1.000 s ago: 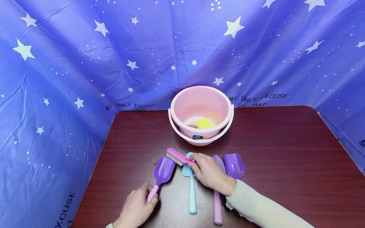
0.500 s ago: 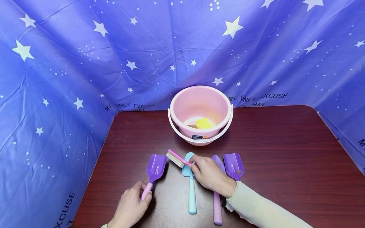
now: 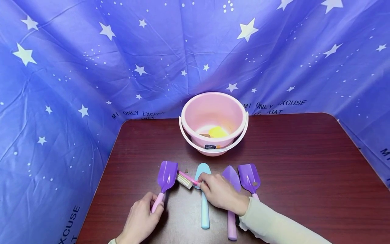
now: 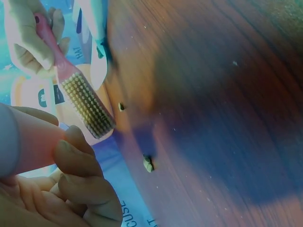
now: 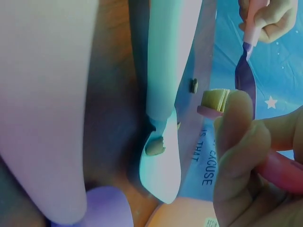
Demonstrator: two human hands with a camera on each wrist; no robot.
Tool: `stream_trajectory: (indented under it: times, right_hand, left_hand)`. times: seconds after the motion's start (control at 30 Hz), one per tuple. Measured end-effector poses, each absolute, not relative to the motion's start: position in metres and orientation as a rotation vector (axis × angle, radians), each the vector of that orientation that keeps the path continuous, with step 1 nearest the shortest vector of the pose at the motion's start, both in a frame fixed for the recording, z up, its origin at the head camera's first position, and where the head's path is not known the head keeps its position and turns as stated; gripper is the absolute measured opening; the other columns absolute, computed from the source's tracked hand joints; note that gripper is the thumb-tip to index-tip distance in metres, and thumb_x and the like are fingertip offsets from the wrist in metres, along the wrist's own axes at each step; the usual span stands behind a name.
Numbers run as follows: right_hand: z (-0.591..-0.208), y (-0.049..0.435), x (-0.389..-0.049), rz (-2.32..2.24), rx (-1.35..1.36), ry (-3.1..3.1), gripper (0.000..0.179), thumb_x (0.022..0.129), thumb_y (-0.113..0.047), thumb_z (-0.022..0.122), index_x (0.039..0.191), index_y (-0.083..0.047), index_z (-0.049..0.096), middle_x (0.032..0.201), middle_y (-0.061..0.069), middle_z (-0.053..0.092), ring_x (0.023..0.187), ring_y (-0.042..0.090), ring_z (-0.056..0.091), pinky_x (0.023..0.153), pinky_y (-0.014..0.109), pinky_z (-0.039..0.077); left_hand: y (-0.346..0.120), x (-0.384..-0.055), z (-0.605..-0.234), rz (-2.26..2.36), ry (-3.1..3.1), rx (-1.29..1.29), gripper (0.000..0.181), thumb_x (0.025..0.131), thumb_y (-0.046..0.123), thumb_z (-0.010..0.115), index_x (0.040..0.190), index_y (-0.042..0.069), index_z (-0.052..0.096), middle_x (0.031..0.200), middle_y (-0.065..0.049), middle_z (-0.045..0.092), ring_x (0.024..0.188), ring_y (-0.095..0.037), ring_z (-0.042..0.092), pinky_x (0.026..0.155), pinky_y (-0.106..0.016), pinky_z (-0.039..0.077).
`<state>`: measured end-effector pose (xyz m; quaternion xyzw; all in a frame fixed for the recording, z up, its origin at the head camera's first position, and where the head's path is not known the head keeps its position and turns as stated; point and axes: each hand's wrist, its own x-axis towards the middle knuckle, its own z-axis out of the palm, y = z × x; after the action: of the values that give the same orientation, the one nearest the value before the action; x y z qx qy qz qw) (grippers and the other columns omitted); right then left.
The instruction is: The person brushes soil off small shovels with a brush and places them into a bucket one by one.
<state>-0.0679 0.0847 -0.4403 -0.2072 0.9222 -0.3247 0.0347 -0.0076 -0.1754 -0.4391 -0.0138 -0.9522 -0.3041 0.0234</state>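
Observation:
My left hand (image 3: 139,217) grips the pink handle of a purple shovel (image 3: 167,174), its blade pointing away. The blade appears lifted off the table in the wrist views. My right hand (image 3: 222,193) holds a pink brush (image 3: 185,179) by its handle. Pale bristles (image 4: 87,106) show beside the shovel's right edge. A small brown bit (image 3: 186,170) lies just beyond the brush; in the left wrist view two bits (image 4: 148,163) rest on the wood. Under the right hand lies a light-blue trowel (image 3: 204,210), with another brown bit (image 5: 155,145) on its blade.
A pink bucket (image 3: 213,105) with a white handle stands at the back, holding something yellow (image 3: 217,131) and something brown. To the right lie a lilac trowel (image 3: 232,225) and a second purple shovel (image 3: 249,173) bearing a brown bit. A starry blue cloth (image 3: 152,51) hangs behind the table.
The left hand has carried its shovel leftward and slightly farther away. The right hand has drawn the brush nearer, its bristles turning toward the person. A brown bit now shows beyond the brush.

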Motion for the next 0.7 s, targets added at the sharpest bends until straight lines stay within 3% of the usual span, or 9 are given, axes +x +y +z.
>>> stream_trajectory:
  times: [0.47,0.7]
  right_hand:
    - [-0.4430,0.0782,-0.0656,-1.150,-0.673,2.637,0.006,0.092,-0.019,0.060,0.091,-0.019,0.066,0.057,-0.018,0.042,0.048,-0.004,0.037,0.044,0.020,0.033]
    - [-0.4460,0.0825,-0.0690,-1.197,-0.645,2.655,0.006,0.092,-0.017,0.060,0.092,-0.018,0.066,0.057,-0.017,0.043,0.049,-0.002,0.038,0.045,0.020,0.034]
  left_hand:
    - [-0.1678,-0.0081,-0.4401,-1.003,-2.911,-0.143,0.015,0.075,0.015,0.070,0.077,0.024,0.058,0.063,0.022,0.050,0.052,0.002,0.042,0.051,-0.022,0.036]
    - [-0.1679,-0.0076,-0.4421,-1.020,-2.908,-0.180,0.024,0.072,0.012,0.071,0.076,0.029,0.054,0.061,0.022,0.049,0.050,0.003,0.041,0.049,-0.021,0.034]
